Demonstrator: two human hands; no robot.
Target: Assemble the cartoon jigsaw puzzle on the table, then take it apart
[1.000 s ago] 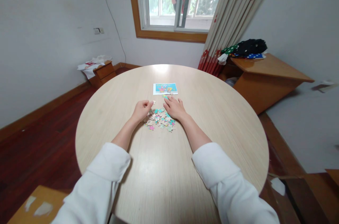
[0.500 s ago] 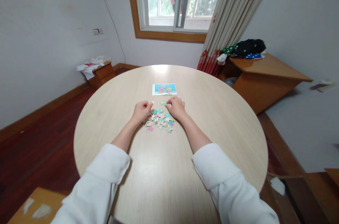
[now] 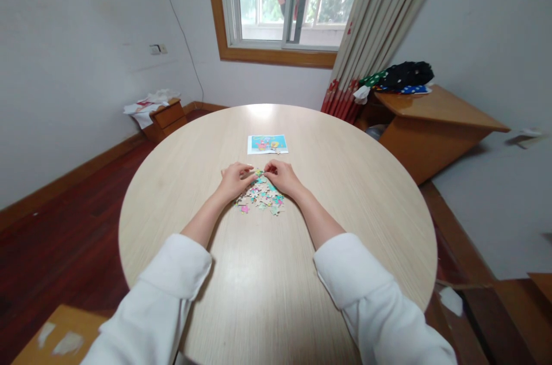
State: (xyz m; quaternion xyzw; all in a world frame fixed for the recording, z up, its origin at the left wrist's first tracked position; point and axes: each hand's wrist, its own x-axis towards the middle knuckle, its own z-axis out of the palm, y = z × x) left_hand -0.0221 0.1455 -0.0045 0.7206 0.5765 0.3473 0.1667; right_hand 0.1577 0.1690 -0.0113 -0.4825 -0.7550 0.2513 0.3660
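Between my two hands, above the far end of the pile, is a small yellow and teal jigsaw piece (image 3: 259,172). My right hand (image 3: 282,176) pinches its right side with thumb and forefinger. At its left side my left hand (image 3: 235,181) has thumb and forefinger closed in on it; whether a second piece is in those fingers is too small to make out. Below the hands lies a loose pile of jigsaw pieces (image 3: 261,197), some teal, pink or yellow, others showing pale backs. Beyond the hands rests a cartoon picture sheet (image 3: 267,144), with a pale piece at its lower right edge.
Everything lies on a round, light wooden table (image 3: 345,181). Past it are a window (image 3: 284,3), a curtain (image 3: 366,26) and a wooden desk (image 3: 440,112) with cloths on top. A small cabinet (image 3: 168,118) stands at the left, and a cardboard box (image 3: 56,336) at the lower left.
My hands have come together over the pile: the left moved right and opened its curled fingers somewhat, the right shifted slightly left with the yellow and teal jigsaw piece.
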